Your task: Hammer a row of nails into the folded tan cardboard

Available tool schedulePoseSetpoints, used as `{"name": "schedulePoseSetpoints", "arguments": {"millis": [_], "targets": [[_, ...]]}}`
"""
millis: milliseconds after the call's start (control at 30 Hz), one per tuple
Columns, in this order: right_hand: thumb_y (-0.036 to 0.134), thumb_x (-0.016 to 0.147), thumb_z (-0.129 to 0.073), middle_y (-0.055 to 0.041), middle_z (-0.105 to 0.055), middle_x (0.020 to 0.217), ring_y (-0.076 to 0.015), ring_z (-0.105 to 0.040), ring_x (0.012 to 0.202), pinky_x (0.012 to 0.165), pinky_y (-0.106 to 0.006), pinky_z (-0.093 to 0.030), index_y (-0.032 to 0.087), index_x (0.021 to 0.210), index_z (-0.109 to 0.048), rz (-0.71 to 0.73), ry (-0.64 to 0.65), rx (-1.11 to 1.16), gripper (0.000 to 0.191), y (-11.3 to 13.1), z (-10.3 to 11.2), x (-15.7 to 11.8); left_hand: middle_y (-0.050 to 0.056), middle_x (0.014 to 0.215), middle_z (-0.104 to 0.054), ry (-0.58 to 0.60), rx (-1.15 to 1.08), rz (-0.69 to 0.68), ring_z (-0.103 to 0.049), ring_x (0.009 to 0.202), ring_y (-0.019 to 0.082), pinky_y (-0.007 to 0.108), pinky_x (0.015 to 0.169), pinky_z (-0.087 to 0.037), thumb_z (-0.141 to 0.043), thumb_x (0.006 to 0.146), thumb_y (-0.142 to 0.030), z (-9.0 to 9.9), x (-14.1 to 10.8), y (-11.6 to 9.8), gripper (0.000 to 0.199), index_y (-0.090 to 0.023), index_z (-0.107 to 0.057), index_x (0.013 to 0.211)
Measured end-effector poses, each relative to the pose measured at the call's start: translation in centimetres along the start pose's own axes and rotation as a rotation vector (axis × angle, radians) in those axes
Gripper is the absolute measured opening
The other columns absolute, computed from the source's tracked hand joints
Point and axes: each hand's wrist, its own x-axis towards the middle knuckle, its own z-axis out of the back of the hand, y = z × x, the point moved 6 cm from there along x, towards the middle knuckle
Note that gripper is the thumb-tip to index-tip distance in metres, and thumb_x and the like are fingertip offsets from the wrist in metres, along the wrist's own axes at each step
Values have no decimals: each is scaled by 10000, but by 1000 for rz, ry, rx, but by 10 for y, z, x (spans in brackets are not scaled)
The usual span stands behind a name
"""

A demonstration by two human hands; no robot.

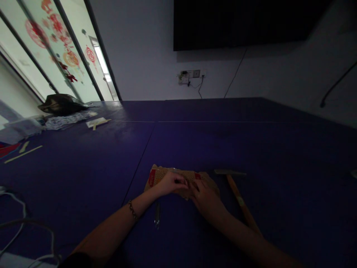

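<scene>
**Shadow obscuring the grip over brown cardboard (161,174)**

The left hand (171,183) and right hand (205,197) are touching the brown cardboard, near centre on the table (97,178); whether they are pinching anything, one cannot tell. The right arm (245,240) is covering the near end of the hammer (235,188). Thin metal pieces (157,216) are lying nearer. A dark bag (63,105) is sitting far left.

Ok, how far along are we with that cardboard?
Done: the cardboard is on the table. In hand: the left hand and right hand work close together over it; any result is unclear. Apparently left: hammering, since the hammer and loose nails lie unheld.
</scene>
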Motion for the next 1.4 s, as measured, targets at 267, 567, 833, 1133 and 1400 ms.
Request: {"name": "schedulePoseSetpoints", "arguments": {"millis": [267,567,833,1133,1400], "targets": [[145,836,-476,-203,-558,1281,-282,-518,1184,970,-428,-445,72,1237,-537,85,-7,-4,412,-1,-20,0,32,673,-666,-283,-186,50,-577,614,128,223,605,-445,-655,692,-357,39,3,0,249,-132,-632,588],[-25,758,-420,-174,-624,1206,-225,-616,1069,818,-315,-540,85,1166,-598,93,54,46,459,-9,5,4,22,696,-631,-724,-238,-36,-579,676,128,248,701,-458,-588,751,-372,114,-28,-50,232,-152,-578,676],[39,857,-367,-146,-675,1134,-208,-635,1034,846,-301,-514,108,1156,-587,-136,-150,121,378,-26,23,2,94,1002,-646,-1130,-316,179,-587,917,183,269,774,-450,-582,729,-491,106,-111,4,356,-161,-493,628],[104,903,-319,-165,-668,1137,-210,-641,1024,853,-327,-523,60,1174,-552,-230,-330,211,360,-36,24,0,128,1070,-648,-693,5,319,-610,898,219,336,824,-449,-529,754,-371,62,-102,35,247,-174,-494,610],[97,902,-289,-147,-658,1163,-204,-626,1051,900,-354,-502,95,1186,-554,-182,-300,220,388,-33,23,2,135,1142,-607,-575,218,274,-570,1027,229,370,900,-422,-478,780,-237,54,-95,31,225,-200,-406,570]]}}
